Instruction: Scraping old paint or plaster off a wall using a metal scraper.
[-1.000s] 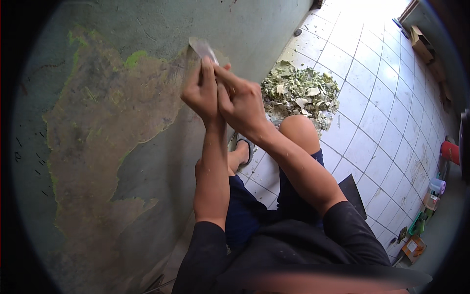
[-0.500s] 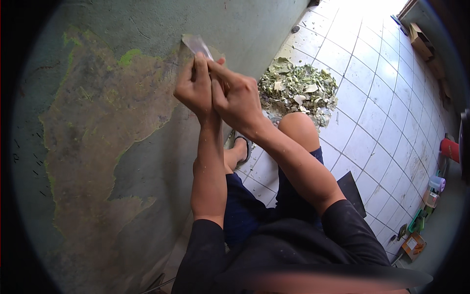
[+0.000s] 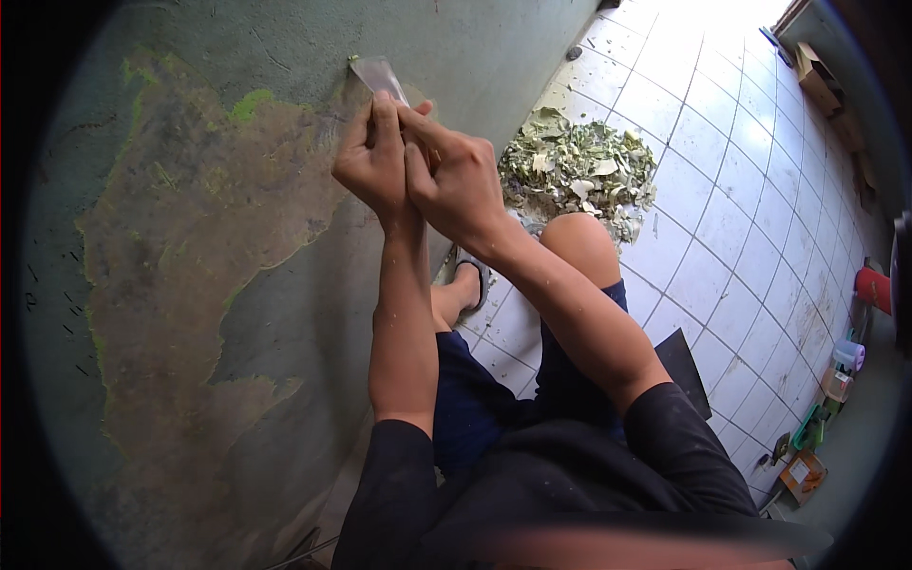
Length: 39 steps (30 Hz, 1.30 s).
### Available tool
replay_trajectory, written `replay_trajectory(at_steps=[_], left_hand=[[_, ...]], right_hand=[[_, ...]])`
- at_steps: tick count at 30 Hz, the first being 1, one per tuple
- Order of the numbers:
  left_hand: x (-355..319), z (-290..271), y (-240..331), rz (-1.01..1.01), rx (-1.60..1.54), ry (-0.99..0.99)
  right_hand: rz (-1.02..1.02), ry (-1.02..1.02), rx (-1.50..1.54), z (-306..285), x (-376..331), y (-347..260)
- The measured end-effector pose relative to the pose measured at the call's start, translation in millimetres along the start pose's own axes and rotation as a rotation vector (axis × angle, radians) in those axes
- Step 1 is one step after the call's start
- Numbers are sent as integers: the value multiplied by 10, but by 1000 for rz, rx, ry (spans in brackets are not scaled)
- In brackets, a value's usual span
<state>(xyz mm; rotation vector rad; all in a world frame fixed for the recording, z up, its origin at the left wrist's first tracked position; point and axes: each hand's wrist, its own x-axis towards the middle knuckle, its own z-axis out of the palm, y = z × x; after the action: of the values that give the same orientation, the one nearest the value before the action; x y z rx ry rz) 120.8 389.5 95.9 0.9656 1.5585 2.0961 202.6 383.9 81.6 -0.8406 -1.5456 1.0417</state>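
Both my hands grip one scraper [image 3: 380, 82], its flat metal blade pressed to the grey-green painted wall [image 3: 313, 38]. My left hand [image 3: 376, 171] is closed on it, with a finger laid along the base of the blade. Against it, my right hand [image 3: 464, 185] is closed round the handle, which the fingers mostly hide. A small curl of loosened paint [image 3: 354, 59] shows at the blade's corner. Left of the hands spreads a bare brownish patch [image 3: 190, 228] of wall, edged in bright green where the paint has come off.
A heap of paint flakes [image 3: 579, 171] lies on the white tiled floor [image 3: 722, 190], near my bent knee [image 3: 579, 249]. Along the right side are a red object [image 3: 872, 289], a small cardboard box [image 3: 804, 477] and a larger carton [image 3: 819, 81].
Both hands have pushed the scraper slightly up and left along the wall. A small curl of paint now stands at the blade's corner.
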Motion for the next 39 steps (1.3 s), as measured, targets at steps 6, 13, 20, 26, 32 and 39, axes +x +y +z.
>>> replay_trajectory(at_steps=[6, 13, 20, 26, 32, 39], left_hand=[[36, -64, 29, 26, 54, 10], [-8, -156, -113, 57, 50, 12], [-84, -129, -108, 88, 40, 30], [44, -14, -24, 153, 52, -33], [30, -4, 99, 53, 42, 9], [-6, -99, 28, 81, 48, 46]], right_hand=[[-13, -16, -3, 60, 38, -28], [-9, -18, 22, 105, -32, 26], [-33, -42, 1, 28, -83, 20], [-109, 47, -4, 52, 86, 58], [-54, 22, -21, 41, 62, -39], [-71, 6, 1, 108, -11, 20]])
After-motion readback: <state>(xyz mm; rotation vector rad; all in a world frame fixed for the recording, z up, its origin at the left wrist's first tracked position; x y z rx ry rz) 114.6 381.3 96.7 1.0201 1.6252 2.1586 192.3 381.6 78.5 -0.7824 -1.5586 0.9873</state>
